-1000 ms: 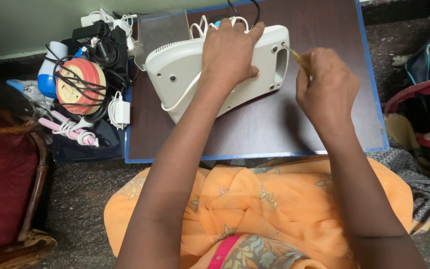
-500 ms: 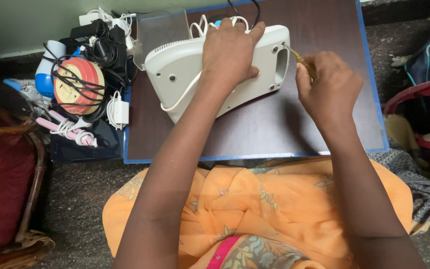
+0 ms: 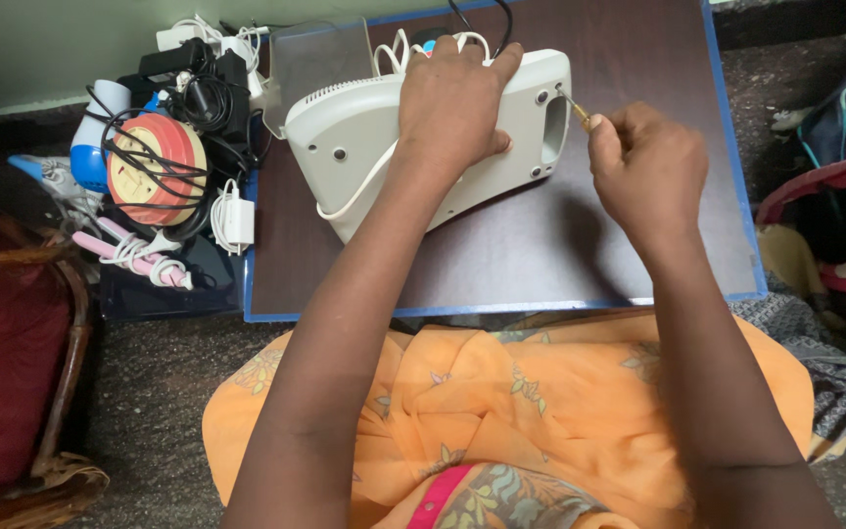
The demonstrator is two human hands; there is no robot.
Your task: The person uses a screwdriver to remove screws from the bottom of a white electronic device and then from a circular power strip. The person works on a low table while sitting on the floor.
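The left hand [image 3: 454, 98] pressed flat on a white appliance [image 3: 364, 137]; the right hand [image 3: 646, 168], just beside it, grasped a screwdriver [image 3: 578, 112] touching its casing.

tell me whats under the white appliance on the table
The white appliance lies on the dark brown table, a white cord trailing beneath its front edge. The left hand presses on it; anything beneath stays hidden.
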